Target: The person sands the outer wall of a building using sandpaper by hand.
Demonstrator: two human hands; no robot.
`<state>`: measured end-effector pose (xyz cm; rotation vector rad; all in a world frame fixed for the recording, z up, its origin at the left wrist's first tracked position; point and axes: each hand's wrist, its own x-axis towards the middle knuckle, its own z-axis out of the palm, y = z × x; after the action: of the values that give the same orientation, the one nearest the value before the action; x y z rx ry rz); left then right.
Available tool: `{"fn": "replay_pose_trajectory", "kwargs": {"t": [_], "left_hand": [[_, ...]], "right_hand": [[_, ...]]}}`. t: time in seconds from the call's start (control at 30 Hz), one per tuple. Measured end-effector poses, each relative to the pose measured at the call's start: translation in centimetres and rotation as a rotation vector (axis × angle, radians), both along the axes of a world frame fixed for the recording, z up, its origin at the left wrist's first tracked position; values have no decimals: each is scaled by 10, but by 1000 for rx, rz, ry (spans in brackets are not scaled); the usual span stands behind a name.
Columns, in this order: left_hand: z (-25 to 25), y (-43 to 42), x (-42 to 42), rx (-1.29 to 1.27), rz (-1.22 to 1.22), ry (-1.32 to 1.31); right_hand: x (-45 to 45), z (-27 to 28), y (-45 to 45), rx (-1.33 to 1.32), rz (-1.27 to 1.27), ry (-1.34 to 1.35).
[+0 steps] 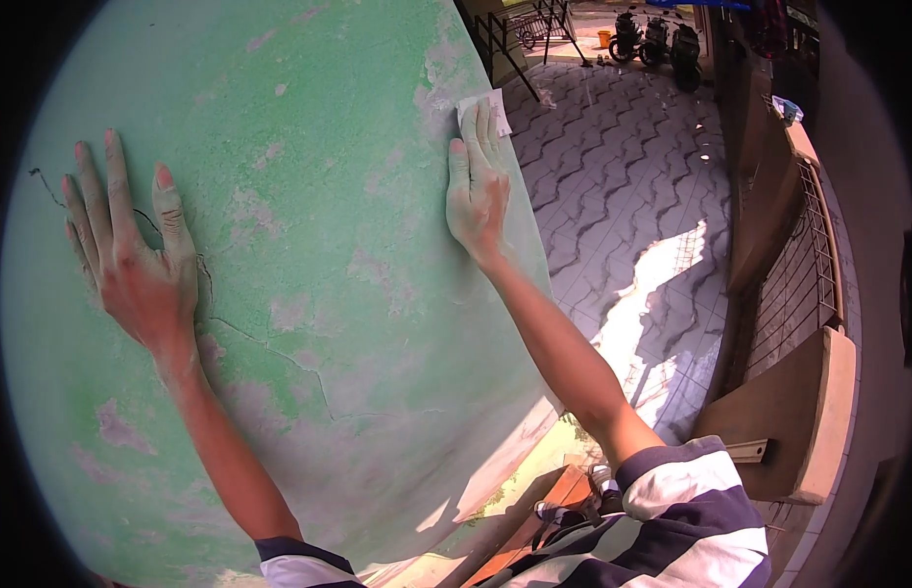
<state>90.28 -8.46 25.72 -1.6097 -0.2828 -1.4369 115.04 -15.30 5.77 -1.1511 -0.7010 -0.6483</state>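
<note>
Left hand (138, 269): spread flat against the wall (309, 186), fingers fanned upward, thumb standing well apart, pale coating on the fingers
Right hand (480, 191): laid out along the wall near its right edge, fingers straight and side by side over the sheet (502, 110), thumb a little apart, same pale coating
Sheet: whitish, against the wall at its upper right edge, beneath the right fingers, corners showing to either side of them; the face turned to the wall is hidden
Wall: green, uneven in tone, with scattered greyish worn patches
Crack (270, 348): thin, jagged, running from beside the left hand down and to the right
Sleeves (691, 480): striped dark and white, on both arms
Plank (570, 487): reddish-brown, low in view
Floor (613, 176): grey tiles, dark wavy pattern, bright sunlit patch
Railing (834, 245): right of the floor, mesh beneath its bar
Scooters (657, 44): three, parked at the far end, bucket (604, 38) beside them, orange-yellow
</note>
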Motion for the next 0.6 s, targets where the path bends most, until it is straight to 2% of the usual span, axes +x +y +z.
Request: {"fn": "replay_pose_trajectory", "kwargs": {"t": [0.1,0.13,0.2,0.3,0.33,0.4,0.43,0.5,0.53,0.6], "left_hand": [[0,1,-3,-17,-33,46],[-5,-2,1,-22,-30,37],[-27,-16,19,-134,-404,289],[-78,-50,58,-208,-270,813],[-94,-57,75,-283,-295,954],[-129,-51,103,-233,-291,1087],[-133,-50,110,-232,-281,1073],[-132,-43,126,-225,-193,986],[-129,-39,132,-222,-182,977],[-126,-27,137,-126,-152,969]], "right_hand": [[-8,20,0,-4,10,-137],[-12,7,0,-9,14,-147],[-26,-36,-2,-121,74,-331],[-26,-47,-27,-197,182,-375],[-13,-59,-28,-191,192,-392],[16,-89,-22,-598,532,-147],[13,-79,-31,-597,537,-163],[10,-60,-48,-280,581,-228],[11,-56,-47,-274,588,-239],[11,-52,-43,-38,501,-375]]}}
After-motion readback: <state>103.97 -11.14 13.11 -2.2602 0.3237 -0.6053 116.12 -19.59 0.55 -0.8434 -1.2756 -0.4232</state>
